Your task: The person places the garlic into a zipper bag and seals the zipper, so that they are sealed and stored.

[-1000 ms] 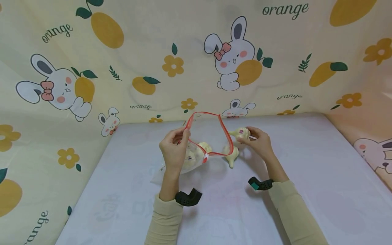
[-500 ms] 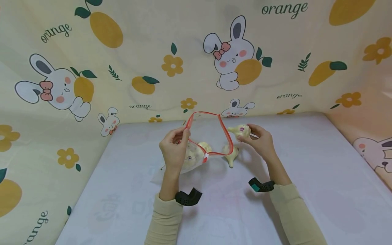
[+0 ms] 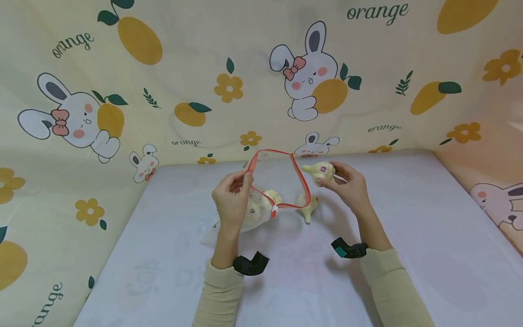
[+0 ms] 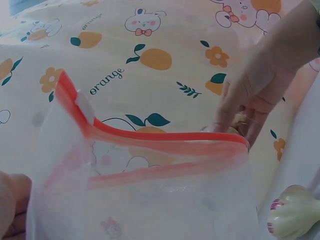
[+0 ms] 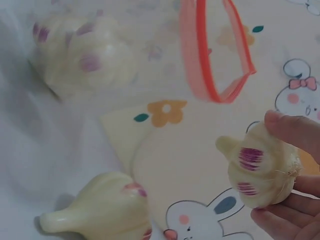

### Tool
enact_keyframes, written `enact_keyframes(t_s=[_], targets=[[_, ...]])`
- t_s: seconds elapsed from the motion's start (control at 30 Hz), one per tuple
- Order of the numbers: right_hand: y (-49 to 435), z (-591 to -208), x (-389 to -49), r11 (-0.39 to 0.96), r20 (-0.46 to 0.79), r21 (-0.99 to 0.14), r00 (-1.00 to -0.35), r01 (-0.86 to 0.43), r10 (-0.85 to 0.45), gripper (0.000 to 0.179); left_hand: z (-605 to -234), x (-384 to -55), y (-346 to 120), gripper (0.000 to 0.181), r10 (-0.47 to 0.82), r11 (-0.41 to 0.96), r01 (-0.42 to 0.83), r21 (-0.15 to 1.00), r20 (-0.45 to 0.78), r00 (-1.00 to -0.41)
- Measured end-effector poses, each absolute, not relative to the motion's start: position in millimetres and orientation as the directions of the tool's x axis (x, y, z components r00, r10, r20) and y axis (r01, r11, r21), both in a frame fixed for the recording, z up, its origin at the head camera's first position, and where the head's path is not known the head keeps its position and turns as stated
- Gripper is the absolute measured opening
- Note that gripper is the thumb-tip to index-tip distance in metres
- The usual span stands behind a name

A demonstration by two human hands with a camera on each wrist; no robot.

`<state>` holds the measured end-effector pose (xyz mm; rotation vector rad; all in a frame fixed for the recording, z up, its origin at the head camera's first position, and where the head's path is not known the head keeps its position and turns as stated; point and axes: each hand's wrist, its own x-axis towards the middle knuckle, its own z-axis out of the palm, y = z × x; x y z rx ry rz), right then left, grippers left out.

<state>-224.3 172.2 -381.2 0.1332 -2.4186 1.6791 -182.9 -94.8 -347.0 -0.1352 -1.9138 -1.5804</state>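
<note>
A person in beige sleeves works at a white desk with both hands. The left hand pinches the red-zipped rim of a clear plastic bag, its thumb against its curled fingers; the bag's mouth gapes wide. The right hand, thumb and fingers spread only as far as the bulb between them, grips a cream, purple-streaked garlic bulb by its root end, above the desk and near the bag's mouth, stem pointing toward it. Garlic inside the bag shows hazily through the film. Another bulb lies beside the bag, stem toward the person. Behind hangs a cream backdrop printed with rabbits and oranges.
</note>
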Motion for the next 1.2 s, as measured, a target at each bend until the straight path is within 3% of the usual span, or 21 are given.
enact_keyframes(t_s=[1.2], targets=[[160, -344, -194, 0.246, 0.339, -0.915, -0.94, -0.319, 0.044, 0.06, -349, -183, -91, 0.018, -0.302, 0.286, 0.46, 0.841, 0.534, -0.79]])
